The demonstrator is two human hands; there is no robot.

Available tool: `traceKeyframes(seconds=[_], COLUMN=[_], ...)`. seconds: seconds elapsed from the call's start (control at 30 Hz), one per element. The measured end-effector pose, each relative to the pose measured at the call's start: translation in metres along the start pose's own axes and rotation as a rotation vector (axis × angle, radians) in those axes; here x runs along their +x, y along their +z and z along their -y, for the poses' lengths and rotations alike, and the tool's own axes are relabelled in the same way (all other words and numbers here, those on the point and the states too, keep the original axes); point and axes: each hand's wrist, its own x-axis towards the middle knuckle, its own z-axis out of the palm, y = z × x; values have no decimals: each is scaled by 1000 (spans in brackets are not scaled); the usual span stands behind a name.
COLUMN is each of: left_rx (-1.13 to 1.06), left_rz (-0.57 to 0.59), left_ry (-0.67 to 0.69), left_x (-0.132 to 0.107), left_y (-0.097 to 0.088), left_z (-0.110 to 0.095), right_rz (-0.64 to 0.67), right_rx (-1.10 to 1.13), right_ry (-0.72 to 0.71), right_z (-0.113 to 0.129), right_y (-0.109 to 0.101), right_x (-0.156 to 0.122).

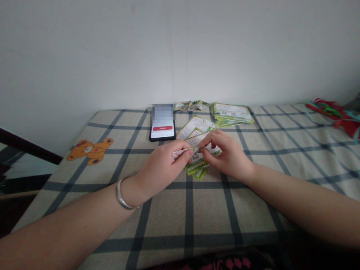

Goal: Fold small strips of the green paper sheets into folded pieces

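My left hand (pixel 163 165), with a silver bangle on its wrist, pinches the left edge of a green and white paper card (pixel 197 144) between thumb and fingers. My right hand (pixel 227 153) pinches the same card from the right, fingers curled over it. Under my hands lies a small heap of similar green cards (pixel 197 168) on the checked cloth. One more card (pixel 194 125) lies flat just beyond my fingers.
A phone (pixel 162 123) with a lit screen lies beyond my left hand. A stack of cards (pixel 232 112) sits behind it to the right, with folded cards (pixel 191 105) by the wall. Red and green ribbons (pixel 334 112) lie far right. A bear print (pixel 90 150) marks the cloth's left.
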Motion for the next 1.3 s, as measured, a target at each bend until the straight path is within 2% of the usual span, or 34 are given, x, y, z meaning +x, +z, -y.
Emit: traceKeyframes(seconds=[0.17, 0.33, 0.5, 0.8, 0.97, 1.13, 1.3], left_rx=[-82, -297, -441, -502, -547, -481, -400], left_rz=[19, 94, 137, 185, 200, 189, 147], left_ry=[-30, -124, -140, -161, -188, -231, -128], left_x=[1, 3, 4, 6, 6, 6, 6], left_y=[0, 0, 0, -4, -5, -4, -2], left_z=[-3, -2, 3, 2, 0, 1, 2], right_rz=[24, 2, 46, 103, 136, 153, 176], right_rx=[46, 79, 18, -245, -368, -412, -425], right_ry=[-36, -78, -179, -398, -443, -525, -532], right_z=[-1, -3, -3, -6, -8, -5, -3], right_y=[0, -1, -4, -13, -17, -20, -19], right_x=[0, 1, 2, -1, -5, -6, -5])
